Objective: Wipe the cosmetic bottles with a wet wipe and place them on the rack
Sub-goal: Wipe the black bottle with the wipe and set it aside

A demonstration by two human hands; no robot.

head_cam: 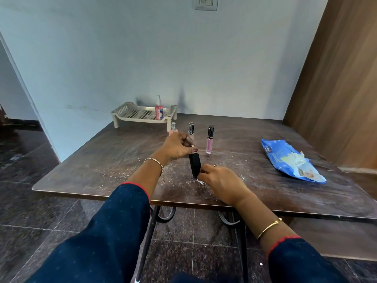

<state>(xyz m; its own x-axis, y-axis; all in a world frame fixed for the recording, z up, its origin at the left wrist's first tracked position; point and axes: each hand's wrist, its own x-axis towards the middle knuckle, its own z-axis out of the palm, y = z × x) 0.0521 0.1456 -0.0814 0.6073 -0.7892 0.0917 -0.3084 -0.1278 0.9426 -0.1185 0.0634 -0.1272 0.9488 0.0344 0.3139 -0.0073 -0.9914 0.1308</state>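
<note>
Black cylindrical bottle (194, 166) pinched by left hand (176, 149), right hand (221, 180) clutching white wipe (200, 181); beige plastic rack (130, 113) holds one, three wait beside it.

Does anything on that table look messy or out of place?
Yes: the table is dusted with white specks, thickest around the held black bottle. The blue wipes pack lies crumpled at the right, a sheet poking out. No bottle has tipped over.
</note>
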